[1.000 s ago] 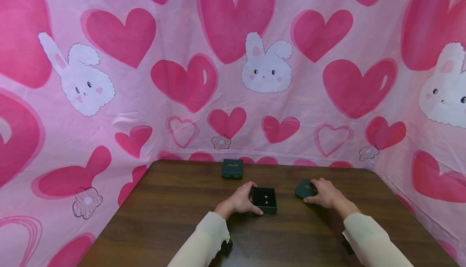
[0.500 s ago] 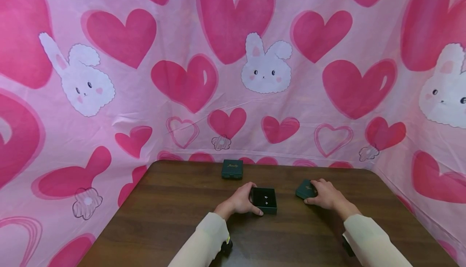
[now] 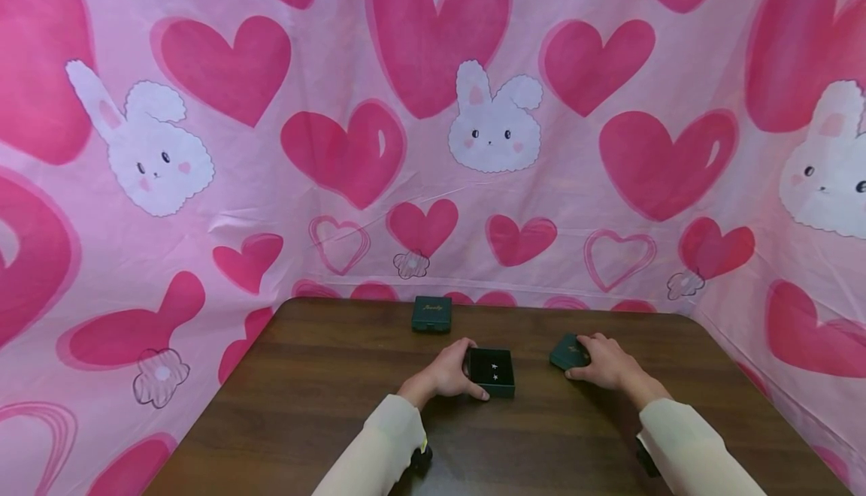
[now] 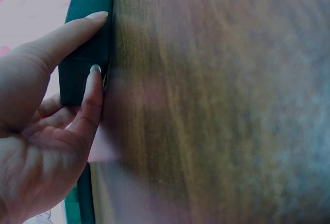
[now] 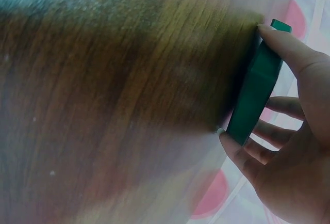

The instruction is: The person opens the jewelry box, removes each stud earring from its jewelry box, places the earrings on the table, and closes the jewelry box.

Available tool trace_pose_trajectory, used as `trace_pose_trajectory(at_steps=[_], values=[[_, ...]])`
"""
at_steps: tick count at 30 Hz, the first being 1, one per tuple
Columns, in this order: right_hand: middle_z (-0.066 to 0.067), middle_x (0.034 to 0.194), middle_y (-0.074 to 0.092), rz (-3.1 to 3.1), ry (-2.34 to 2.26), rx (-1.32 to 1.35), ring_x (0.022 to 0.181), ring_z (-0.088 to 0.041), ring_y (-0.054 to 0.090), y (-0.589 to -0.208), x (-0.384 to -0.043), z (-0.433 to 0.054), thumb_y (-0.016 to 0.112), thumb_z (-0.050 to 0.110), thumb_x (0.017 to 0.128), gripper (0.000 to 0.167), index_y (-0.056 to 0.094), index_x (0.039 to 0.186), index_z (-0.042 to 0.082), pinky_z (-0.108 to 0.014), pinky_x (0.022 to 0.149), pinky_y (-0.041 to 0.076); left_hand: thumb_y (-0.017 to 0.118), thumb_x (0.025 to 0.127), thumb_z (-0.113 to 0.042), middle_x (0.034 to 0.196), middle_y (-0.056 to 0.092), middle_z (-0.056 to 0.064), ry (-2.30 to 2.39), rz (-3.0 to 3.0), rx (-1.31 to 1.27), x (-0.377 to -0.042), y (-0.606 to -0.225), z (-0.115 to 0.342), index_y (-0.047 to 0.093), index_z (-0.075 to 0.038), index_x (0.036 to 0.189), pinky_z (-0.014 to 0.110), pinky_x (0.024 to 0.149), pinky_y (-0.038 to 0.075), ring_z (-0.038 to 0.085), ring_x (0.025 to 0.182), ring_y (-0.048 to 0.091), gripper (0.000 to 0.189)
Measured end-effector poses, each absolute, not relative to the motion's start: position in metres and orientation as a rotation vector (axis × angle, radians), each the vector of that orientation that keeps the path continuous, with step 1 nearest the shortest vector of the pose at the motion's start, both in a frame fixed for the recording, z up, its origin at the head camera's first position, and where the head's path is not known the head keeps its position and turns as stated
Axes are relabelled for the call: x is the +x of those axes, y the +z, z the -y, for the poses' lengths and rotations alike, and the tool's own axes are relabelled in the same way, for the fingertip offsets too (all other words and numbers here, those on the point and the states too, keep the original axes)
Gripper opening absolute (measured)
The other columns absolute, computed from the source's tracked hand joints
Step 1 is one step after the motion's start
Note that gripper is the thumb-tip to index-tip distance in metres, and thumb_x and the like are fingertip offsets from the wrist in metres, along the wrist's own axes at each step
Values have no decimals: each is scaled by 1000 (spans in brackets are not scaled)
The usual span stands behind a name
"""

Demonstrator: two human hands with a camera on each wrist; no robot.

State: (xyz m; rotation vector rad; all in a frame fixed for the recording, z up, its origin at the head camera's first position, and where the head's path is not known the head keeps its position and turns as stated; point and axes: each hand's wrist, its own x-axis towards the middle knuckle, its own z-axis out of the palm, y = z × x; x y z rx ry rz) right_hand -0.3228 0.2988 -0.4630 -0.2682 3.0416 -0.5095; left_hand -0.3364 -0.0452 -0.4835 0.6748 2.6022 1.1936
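My left hand (image 3: 446, 370) grips the left side of a dark green jewelry box base (image 3: 502, 390), whose black inside faces up. Two small silver star earrings (image 3: 495, 367) sit on that lining, one behind the other. In the left wrist view, the thumb lies along the side of the box base (image 4: 90, 2), and a fingertip presses lower down. Off to the right, my right hand (image 3: 607, 361) holds a green box lid (image 3: 564, 352) close over the table. Fingers and thumb span the lid (image 5: 253, 92) in the right wrist view. Part of its gold lettering is hidden.
A second green jewelry box (image 3: 431, 313), closed and with gold lettering, stands toward the back of the wooden table (image 3: 318, 398). Pink cloth (image 3: 575, 188) printed with hearts and rabbits hangs behind the table and along both sides.
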Motion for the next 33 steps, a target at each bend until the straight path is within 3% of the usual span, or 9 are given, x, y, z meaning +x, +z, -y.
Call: trace_pose_trajectory(at_steps=[20, 33], values=[[-33, 139, 47, -3065, -466, -262, 118, -49, 46, -460, -320, -297, 80, 51, 83, 88, 50, 143, -5, -74, 89, 44, 95, 71, -15, 109, 57, 2, 1205, -2602, 684, -334, -481, 45, 50, -9, 128, 36, 90, 50, 18, 97, 53, 73], [-22, 121, 56, -3124, -408, -283, 107, -39, 53, -453, -318, -287, 84, 39, 82, 64, 64, 128, 0, -67, 84, 51, 94, 72, -16, 108, 55, 1, 1202, -2590, 679, -335, -482, 47, 49, -11, 129, 34, 87, 50, 18, 97, 52, 73]])
